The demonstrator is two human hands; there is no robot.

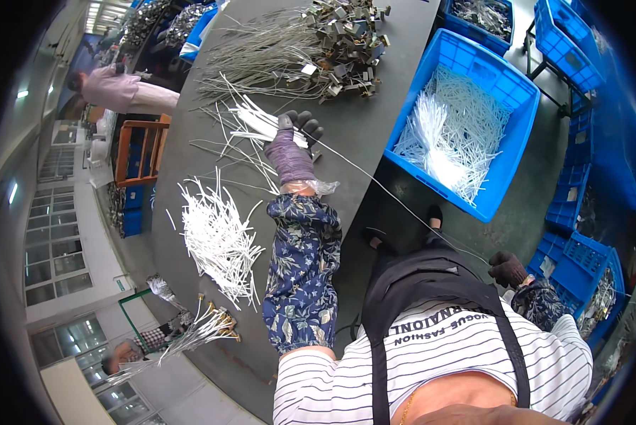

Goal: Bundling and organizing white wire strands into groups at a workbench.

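A worker's gloved right hand [508, 269] hangs by the hip, pinching a thin wire [374, 180]. Farther out, the gloved left hand [298, 134] grips white tubes [257, 124] on the grey table [374, 106], beside a blue crate [520, 134].

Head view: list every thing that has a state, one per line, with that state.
left hand: gloved, closed on a bundle of white tubes
bundle of white tubes: held on the table
thin wire: stretched taut between both hands
right hand: gloved, closed, pulling the wire by the hip
white tube pile: loose on the table
blue crate: open, partly filled with white tubes
metal-clip wires: heaped
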